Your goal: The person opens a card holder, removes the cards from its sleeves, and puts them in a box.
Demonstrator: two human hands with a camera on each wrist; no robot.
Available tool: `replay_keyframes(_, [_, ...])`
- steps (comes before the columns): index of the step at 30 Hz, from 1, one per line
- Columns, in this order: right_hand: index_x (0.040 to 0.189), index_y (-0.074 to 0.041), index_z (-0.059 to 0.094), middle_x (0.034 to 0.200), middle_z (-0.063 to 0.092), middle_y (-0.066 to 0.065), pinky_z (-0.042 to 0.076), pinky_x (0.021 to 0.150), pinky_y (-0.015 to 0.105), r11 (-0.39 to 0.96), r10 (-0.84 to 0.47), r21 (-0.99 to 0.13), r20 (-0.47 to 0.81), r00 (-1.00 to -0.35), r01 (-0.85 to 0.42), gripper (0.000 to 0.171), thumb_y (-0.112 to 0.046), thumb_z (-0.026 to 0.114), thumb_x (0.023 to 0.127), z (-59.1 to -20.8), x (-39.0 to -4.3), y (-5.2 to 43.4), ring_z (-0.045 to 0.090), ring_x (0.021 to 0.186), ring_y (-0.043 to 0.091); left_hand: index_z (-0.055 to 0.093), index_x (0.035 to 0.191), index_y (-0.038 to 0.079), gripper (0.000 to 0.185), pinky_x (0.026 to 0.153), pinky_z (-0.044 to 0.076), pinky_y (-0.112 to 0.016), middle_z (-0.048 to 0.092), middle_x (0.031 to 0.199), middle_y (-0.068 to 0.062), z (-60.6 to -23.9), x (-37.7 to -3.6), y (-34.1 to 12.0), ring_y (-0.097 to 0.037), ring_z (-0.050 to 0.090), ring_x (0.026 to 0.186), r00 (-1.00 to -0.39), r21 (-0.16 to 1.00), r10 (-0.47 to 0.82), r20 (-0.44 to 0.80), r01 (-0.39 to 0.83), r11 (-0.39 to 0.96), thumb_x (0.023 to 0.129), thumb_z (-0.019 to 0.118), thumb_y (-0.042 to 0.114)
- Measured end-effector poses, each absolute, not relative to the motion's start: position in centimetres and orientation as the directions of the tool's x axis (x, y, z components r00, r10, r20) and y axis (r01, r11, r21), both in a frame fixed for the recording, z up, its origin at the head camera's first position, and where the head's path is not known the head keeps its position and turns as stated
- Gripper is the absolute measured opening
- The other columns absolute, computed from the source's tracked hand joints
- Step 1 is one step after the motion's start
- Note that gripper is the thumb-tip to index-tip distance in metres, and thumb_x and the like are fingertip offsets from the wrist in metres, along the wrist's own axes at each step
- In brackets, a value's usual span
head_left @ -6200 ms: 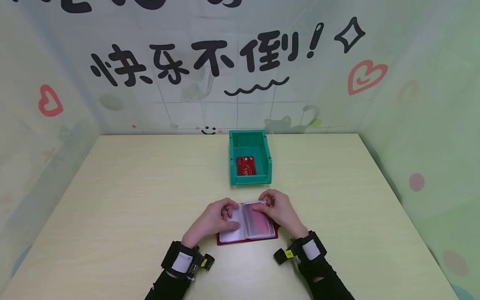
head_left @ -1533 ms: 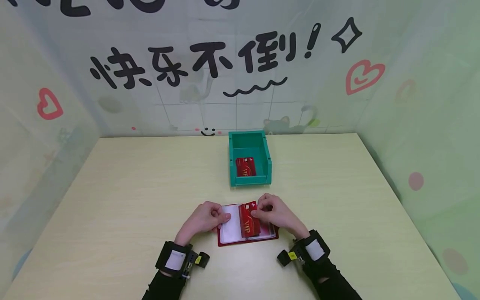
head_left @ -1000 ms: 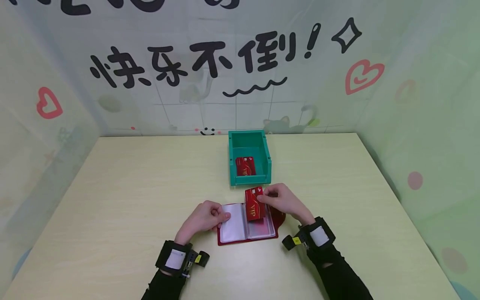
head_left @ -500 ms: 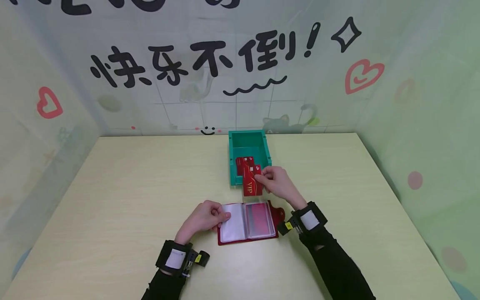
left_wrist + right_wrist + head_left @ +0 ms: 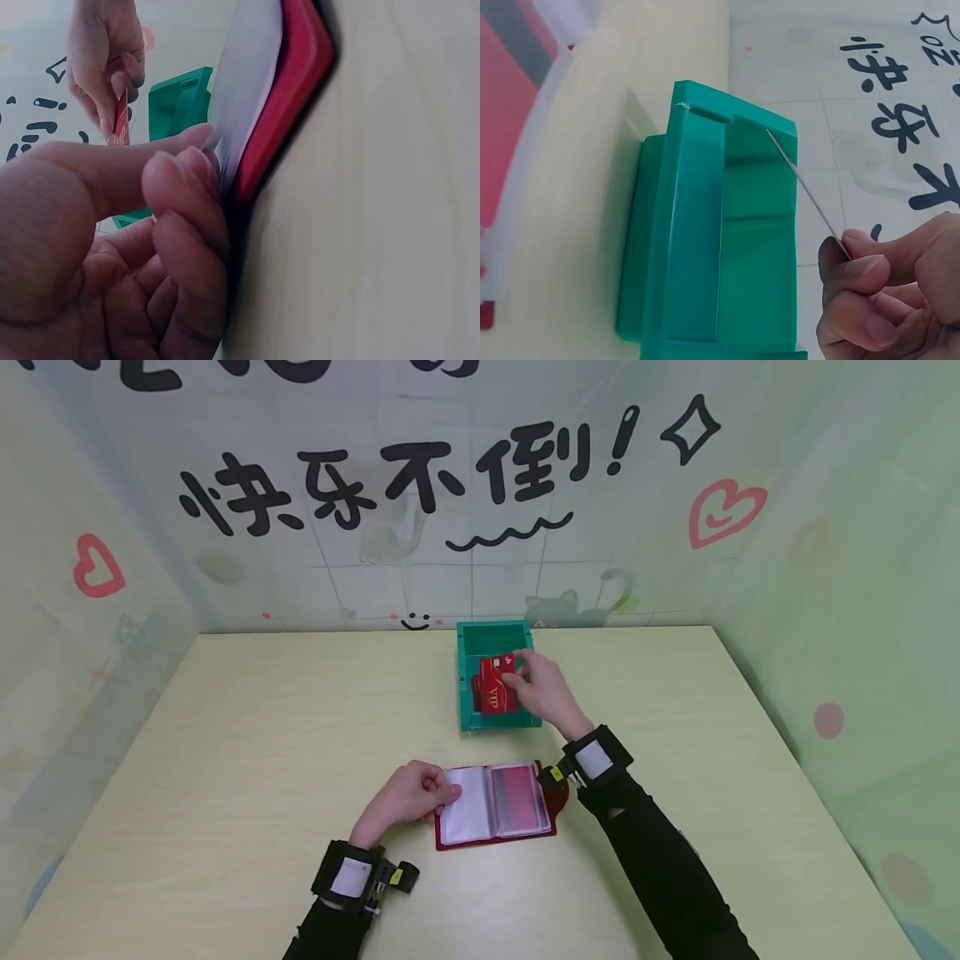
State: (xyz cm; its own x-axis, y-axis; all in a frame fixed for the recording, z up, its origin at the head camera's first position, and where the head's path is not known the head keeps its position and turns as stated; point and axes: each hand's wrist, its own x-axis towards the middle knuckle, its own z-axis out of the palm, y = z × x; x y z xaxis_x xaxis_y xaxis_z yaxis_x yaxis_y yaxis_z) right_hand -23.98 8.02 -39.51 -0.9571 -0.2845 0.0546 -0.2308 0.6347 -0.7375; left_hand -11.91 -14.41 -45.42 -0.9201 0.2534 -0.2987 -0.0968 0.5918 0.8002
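Note:
My right hand pinches a red VIP card by its right edge, over the green bin. In the right wrist view the card shows edge-on between thumb and fingers. Another red card lies in the bin, mostly covered in the head view by the held one. An open card holder with a red cover and clear sleeves lies nearer me. With thumb and fingers my left hand pinches the left edge of its sleeves; in the left wrist view a clear sleeve runs into that grip.
Everything rests on a light wooden table. Behind it stands a printed backdrop, with more printed panels at both sides. A pink insert shows through the holder's right-hand sleeve.
My right hand has lifted the red card off the holder and carried it away from me to over the bin. The left hand now grips the sleeves' left edge and has stayed there lately.

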Motion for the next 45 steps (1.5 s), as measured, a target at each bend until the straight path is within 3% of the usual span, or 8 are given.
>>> replay_keyframes(9, [0.151, -0.001, 0.038, 0.097, 0.066, 0.020, 0.045, 0.062, 0.027, 0.705, -0.309, -0.665, 0.024, -0.951, -0.246, 0.054, -0.008, 0.058, 0.101, -39.4, -26.0, 6.4, 0.055, 0.072, 0.023, 0.062, 0.074, 0.007, 0.027, 0.051, 0.037, -0.023, 0.056, 0.057, 0.003, -45.8, -12.4, -14.6, -0.010, 0.051, 0.047, -0.916, 0.807, 0.269, -0.297, -0.090, 0.584, 0.095, 0.070, 0.024])
replay_keyframes(12, [0.152, 0.000, 0.036, 0.122, 0.066, 0.024, 0.057, 0.082, 0.034, 0.755, -0.323, -0.614, -0.045, -0.945, -0.229, 0.054, -0.005, 0.056, 0.101, -39.5, -26.7, 5.8, 0.064, 0.092, 0.029, 0.062, 0.074, 0.006, 0.028, 0.051, 0.038, -0.022, 0.055, 0.057, 0.004, -46.0, -12.5, -14.8, -0.010, 0.051, 0.046, -0.914, 0.814, 0.280, -0.293, -0.085, 0.574, 0.095, 0.070, 0.023])
replay_keyframes(15, [0.153, 0.002, 0.034, 0.145, 0.055, 0.023, 0.053, 0.102, 0.043, 0.800, -0.333, -0.559, -0.112, -0.936, -0.218, 0.056, 0.000, 0.053, 0.100, -39.8, -27.2, 5.2, 0.063, 0.119, 0.033, 0.062, 0.074, 0.006, 0.028, 0.050, 0.039, -0.022, 0.055, 0.056, 0.004, -46.1, -12.7, -14.9, -0.009, 0.051, 0.046, -0.913, 0.819, 0.284, -0.293, -0.086, 0.568, 0.095, 0.070, 0.023])
replay_keyframes(17, [0.153, 0.002, 0.033, 0.147, 0.052, 0.023, 0.051, 0.105, 0.046, 0.824, -0.339, -0.525, -0.151, -0.928, -0.216, 0.057, 0.001, 0.053, 0.100, -39.9, -27.6, 4.8, 0.060, 0.126, 0.035, 0.063, 0.075, 0.006, 0.028, 0.051, 0.040, -0.022, 0.055, 0.057, 0.003, -46.1, -12.7, -14.9, -0.010, 0.051, 0.046, -0.913, 0.818, 0.280, -0.296, -0.091, 0.568, 0.095, 0.070, 0.023])
replay_keyframes(22, [0.147, 0.002, 0.040, 0.134, 0.061, 0.023, 0.055, 0.098, 0.046, 0.869, -0.351, -0.435, -0.209, -0.913, -0.235, 0.048, -0.003, 0.053, 0.101, -40.1, -28.0, 4.0, 0.064, 0.114, 0.034, 0.063, 0.075, 0.006, 0.027, 0.051, 0.041, -0.023, 0.055, 0.057, 0.003, -46.2, -12.9, -14.7, -0.010, 0.052, 0.046, -0.916, 0.815, 0.269, -0.298, -0.098, 0.570, 0.095, 0.071, 0.023])
replay_keyframes(29, [0.138, 0.001, 0.048, 0.131, 0.061, 0.023, 0.055, 0.086, 0.041, 0.904, -0.315, -0.378, -0.275, -0.908, -0.199, 0.036, -0.004, 0.050, 0.103, -40.7, -28.4, 3.4, 0.063, 0.102, 0.033, 0.063, 0.076, 0.006, 0.027, 0.051, 0.041, -0.023, 0.056, 0.057, 0.002, -46.1, -13.0, -14.5, -0.011, 0.052, 0.046, -0.916, 0.816, 0.261, -0.305, -0.110, 0.567, 0.094, 0.071, 0.023])
replay_keyframes(38, [0.121, 0.001, 0.060, 0.115, 0.065, 0.019, 0.043, 0.070, 0.032, 0.943, -0.292, -0.257, -0.344, -0.892, -0.210, 0.022, -0.009, 0.052, 0.103, -41.8, -28.7, 2.5, 0.055, 0.088, 0.026, 0.063, 0.076, 0.005, 0.027, 0.051, 0.041, -0.023, 0.055, 0.057, 0.002, -46.1, -12.9, -14.6, -0.011, 0.051, 0.046, -0.916, 0.819, 0.264, -0.302, -0.107, 0.564, 0.094, 0.071, 0.023])
replay_keyframes(45, [0.114, 0.002, 0.064, 0.110, 0.062, 0.016, 0.041, 0.063, 0.030, 0.954, -0.286, -0.203, -0.373, -0.883, -0.223, 0.020, -0.011, 0.053, 0.103, -42.1, -28.3, 2.1, 0.052, 0.082, 0.025, 0.063, 0.075, 0.006, 0.028, 0.051, 0.041, -0.023, 0.055, 0.057, 0.002, -45.9, -12.8, -14.6, -0.011, 0.051, 0.047, -0.916, 0.817, 0.263, -0.303, -0.108, 0.566, 0.094, 0.071, 0.025])
